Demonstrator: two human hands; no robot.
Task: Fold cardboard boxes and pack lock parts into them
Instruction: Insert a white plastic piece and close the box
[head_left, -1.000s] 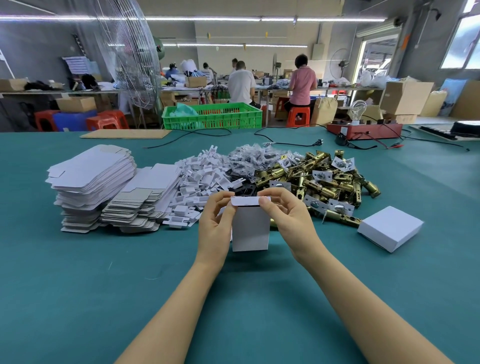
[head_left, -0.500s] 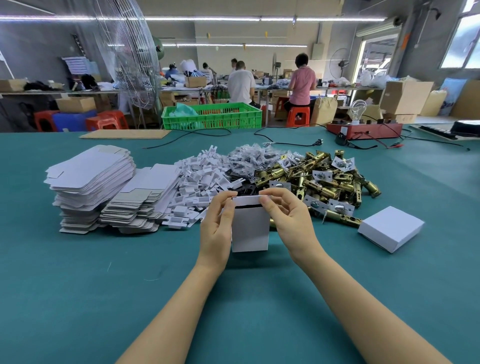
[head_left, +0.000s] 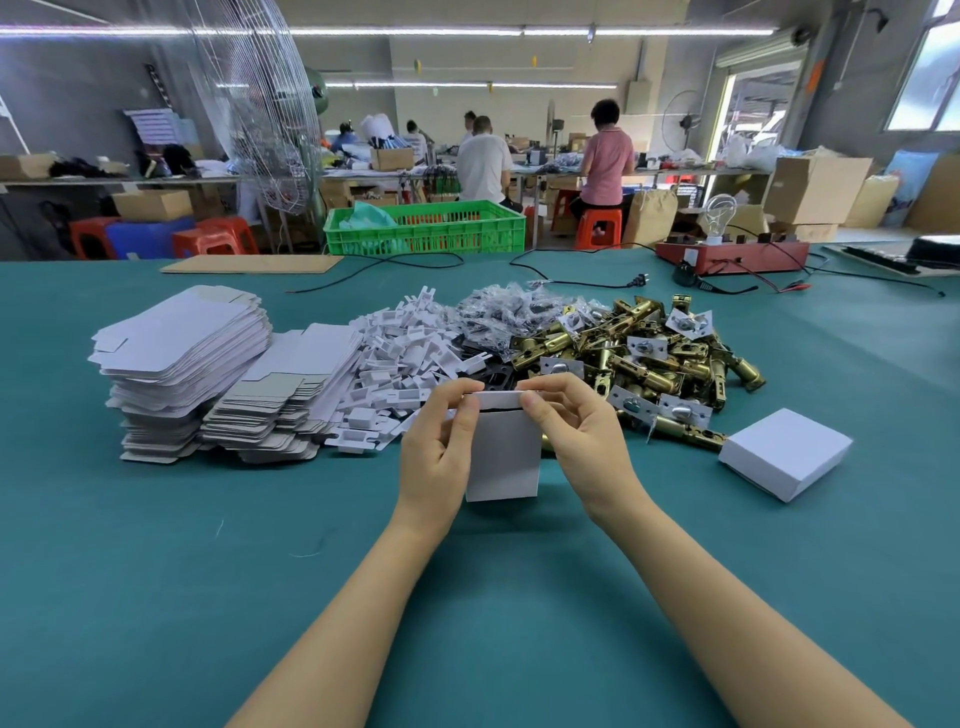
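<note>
Cardboard box (head_left: 503, 457) stands upright between both hands, left hand (head_left: 436, 457) and right hand (head_left: 582, 441) pinching its top flap; uneven pressure could crease it.

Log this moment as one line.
step: closing box top | left hand: pinching flap | right hand: pinching flap | box: upright on table

A green crate (head_left: 426, 228) is seen at the far edge of the teal table (head_left: 156, 597), with a cardboard sheet (head_left: 252, 264) to its left. A red box (head_left: 732, 257) with a bulb (head_left: 719, 214) is set at the far right; black cables (head_left: 571, 260) are laid between. A wire fan guard (head_left: 260, 104) is seen behind. Two people (head_left: 605, 156) are seated on orange stools (head_left: 597, 228) at back benches.
</note>
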